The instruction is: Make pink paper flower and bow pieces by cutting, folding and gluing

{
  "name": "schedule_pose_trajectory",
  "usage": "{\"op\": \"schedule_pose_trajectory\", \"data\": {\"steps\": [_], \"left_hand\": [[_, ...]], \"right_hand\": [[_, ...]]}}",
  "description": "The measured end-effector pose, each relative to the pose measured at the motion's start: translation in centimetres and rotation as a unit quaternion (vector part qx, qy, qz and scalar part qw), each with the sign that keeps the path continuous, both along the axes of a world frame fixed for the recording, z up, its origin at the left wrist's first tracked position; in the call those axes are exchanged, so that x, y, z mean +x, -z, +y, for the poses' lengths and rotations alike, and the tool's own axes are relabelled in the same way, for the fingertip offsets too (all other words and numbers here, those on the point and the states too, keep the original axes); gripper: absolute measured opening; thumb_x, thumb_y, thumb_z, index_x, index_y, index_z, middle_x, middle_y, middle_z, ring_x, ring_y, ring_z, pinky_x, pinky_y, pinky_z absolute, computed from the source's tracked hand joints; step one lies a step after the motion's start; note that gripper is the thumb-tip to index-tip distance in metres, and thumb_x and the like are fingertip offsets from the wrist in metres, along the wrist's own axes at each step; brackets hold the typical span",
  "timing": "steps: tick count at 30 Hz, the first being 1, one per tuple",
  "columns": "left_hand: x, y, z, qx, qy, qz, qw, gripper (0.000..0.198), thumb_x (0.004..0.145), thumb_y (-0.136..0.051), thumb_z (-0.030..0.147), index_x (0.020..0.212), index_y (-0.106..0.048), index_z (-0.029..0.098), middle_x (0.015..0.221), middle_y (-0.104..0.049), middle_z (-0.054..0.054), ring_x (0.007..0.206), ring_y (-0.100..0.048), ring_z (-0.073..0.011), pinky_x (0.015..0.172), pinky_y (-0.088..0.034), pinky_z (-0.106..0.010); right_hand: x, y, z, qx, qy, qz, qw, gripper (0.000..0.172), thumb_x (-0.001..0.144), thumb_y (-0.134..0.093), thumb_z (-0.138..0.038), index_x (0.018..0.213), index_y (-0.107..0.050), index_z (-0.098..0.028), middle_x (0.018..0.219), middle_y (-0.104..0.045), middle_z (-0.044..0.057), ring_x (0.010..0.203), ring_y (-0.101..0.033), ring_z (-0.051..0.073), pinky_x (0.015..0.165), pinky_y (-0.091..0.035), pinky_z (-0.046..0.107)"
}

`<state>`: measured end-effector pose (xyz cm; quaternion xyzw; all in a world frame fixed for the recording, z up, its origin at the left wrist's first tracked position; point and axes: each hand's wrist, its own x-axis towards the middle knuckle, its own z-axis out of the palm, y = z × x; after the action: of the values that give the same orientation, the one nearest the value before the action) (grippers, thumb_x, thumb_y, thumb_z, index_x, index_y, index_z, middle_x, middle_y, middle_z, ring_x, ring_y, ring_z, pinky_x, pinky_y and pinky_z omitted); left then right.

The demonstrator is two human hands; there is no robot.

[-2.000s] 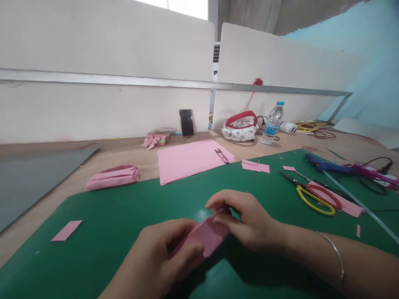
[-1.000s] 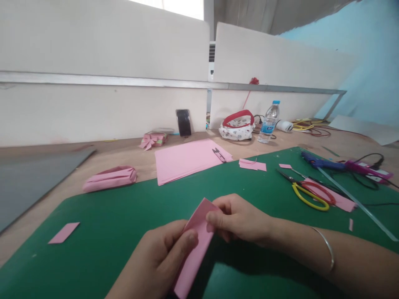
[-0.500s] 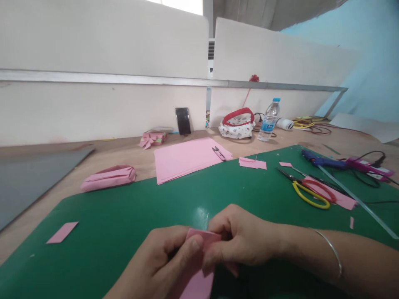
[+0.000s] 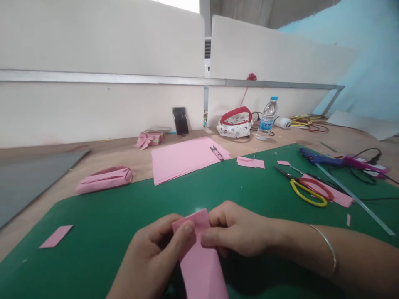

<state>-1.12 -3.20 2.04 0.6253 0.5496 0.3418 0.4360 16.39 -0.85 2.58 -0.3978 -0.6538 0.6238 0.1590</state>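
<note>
Both my hands pinch one folded strip of pink paper just above the green cutting mat. My left hand grips its upper left corner with thumb and fingers closed. My right hand, with a thin silver bangle on the wrist, pinches the upper right edge. The strip runs from the fingertips down toward me and leaves the bottom of the view.
A stack of pink sheets with small snips lies beyond the mat. Scissors, a glue gun, a metal ruler and pink scraps lie right. A folded pink piece, water bottle, phone stand farther back.
The pink strip has been turned and re-gripped between both hands, now pointing down toward me. My view has drifted slightly rightward, so the table things sit a little further left.
</note>
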Motion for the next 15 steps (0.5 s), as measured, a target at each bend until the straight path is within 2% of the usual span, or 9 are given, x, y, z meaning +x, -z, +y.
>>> {"op": "schedule_pose_trajectory", "data": {"steps": [3,6,11,15], "left_hand": [[0.02,-0.38,0.15,-0.028,0.05,0.032,0.998,0.03,0.075,-0.056,0.044,0.058,-0.057,0.02,0.054,-0.049,0.004,0.054,-0.042,-0.0118,0.048,-0.032,-0.021],[-0.01,-0.24,0.15,-0.048,0.071,0.021,0.996,0.035,0.077,-0.055,0.045,0.054,-0.053,0.019,0.053,-0.039,0.006,0.052,-0.035,-0.01,0.047,-0.028,-0.021],[0.05,-0.46,-0.18,-0.078,0.028,-0.025,0.996,0.039,0.078,-0.054,0.052,0.059,-0.052,0.019,0.057,-0.04,0.006,0.055,-0.036,-0.01,0.049,-0.03,-0.021],[0.03,-0.94,0.02,-0.089,-0.014,-0.057,0.994,0.036,0.075,-0.056,0.051,0.059,-0.053,0.02,0.054,-0.048,0.005,0.053,-0.041,-0.0106,0.048,-0.032,-0.021]], "right_hand": [[0.24,-0.08,0.01,0.043,-0.057,-0.053,0.996,0.028,0.076,-0.059,-0.028,0.054,-0.046,-0.015,0.049,-0.037,-0.007,0.048,-0.033,0.005,0.043,-0.025,0.017],[0.13,0.28,-0.06,0.089,-0.061,-0.081,0.991,0.036,0.077,-0.059,-0.034,0.052,-0.042,-0.015,0.05,-0.03,-0.007,0.049,-0.028,0.005,0.042,-0.021,0.018],[-0.15,0.49,-0.04,0.107,-0.018,-0.047,0.993,0.037,0.082,-0.053,-0.035,0.052,-0.041,-0.016,0.051,-0.03,-0.007,0.048,-0.029,0.005,0.04,-0.02,0.018],[-0.21,0.1,-0.08,0.11,0.01,-0.053,0.992,0.035,0.08,-0.056,-0.033,0.052,-0.045,-0.015,0.049,-0.034,-0.006,0.046,-0.033,0.005,0.039,-0.023,0.016]]}}
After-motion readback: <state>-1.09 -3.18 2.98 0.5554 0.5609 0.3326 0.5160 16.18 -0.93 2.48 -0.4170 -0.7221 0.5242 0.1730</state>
